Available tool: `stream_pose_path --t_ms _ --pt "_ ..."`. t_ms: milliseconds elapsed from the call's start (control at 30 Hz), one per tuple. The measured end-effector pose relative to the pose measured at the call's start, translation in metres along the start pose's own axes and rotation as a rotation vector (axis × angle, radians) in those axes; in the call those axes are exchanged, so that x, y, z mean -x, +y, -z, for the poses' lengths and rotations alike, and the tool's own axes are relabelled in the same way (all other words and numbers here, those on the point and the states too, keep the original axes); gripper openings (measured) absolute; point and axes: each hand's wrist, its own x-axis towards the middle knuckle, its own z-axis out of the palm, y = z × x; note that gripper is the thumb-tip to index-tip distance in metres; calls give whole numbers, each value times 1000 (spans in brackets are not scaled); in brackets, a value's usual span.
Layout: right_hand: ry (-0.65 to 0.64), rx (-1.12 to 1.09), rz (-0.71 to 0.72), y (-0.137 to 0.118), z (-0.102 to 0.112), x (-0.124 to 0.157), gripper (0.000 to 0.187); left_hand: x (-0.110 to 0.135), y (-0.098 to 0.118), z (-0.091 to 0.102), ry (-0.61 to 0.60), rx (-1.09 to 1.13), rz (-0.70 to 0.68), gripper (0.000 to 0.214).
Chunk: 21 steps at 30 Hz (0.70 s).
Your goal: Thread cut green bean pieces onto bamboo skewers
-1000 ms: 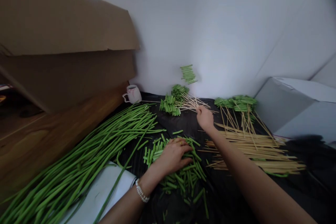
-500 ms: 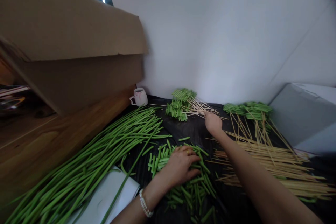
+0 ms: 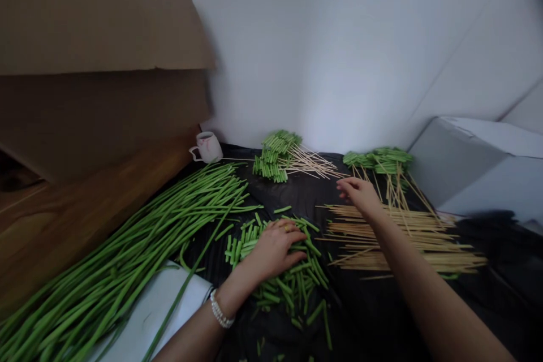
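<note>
My left hand (image 3: 271, 251) lies palm down with fingers apart on a heap of short cut green pieces (image 3: 297, 291). Whether it grips any piece underneath is hidden. Above the black sheet, my right hand (image 3: 360, 193) is loosely curled with its fingers apart, and nothing shows in it. It hovers between a stack of bare wooden skewers (image 3: 399, 237) and a pile of filled skewers (image 3: 278, 150) whose ends carry rows of green pieces. Left of the heap spread long uncut green stalks (image 3: 169, 220), which look like long beans.
A second group of filled skewers (image 3: 384, 159) lies at the back right, beside a pale box (image 3: 470, 164). The mug (image 3: 207, 147) stands at the back left near a large cardboard box (image 3: 106, 22). White sheet material (image 3: 156, 300) sits under the stalks. A wall closes off the back.
My right hand has come away from the filled skewers' sticks, moving right and opening. My left hand stays on the cut pieces. The view has shifted to the right.
</note>
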Motion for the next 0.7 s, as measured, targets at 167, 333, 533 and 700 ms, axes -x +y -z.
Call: stream_pose_path --t_ms 167,333,533,700 --pt "-100 -137 42 19 33 43 50 -1 0 -1 0 -25 5 36" --pt "-218 -36 145 24 27 61 36 -3 2 1 -5 -35 1 35" --pt "-333 240 259 29 17 67 17 -4 1 0 0 -44 -14 37" --pt "-289 439 360 21 16 74 18 -4 0 -1 20 -26 -22 36"
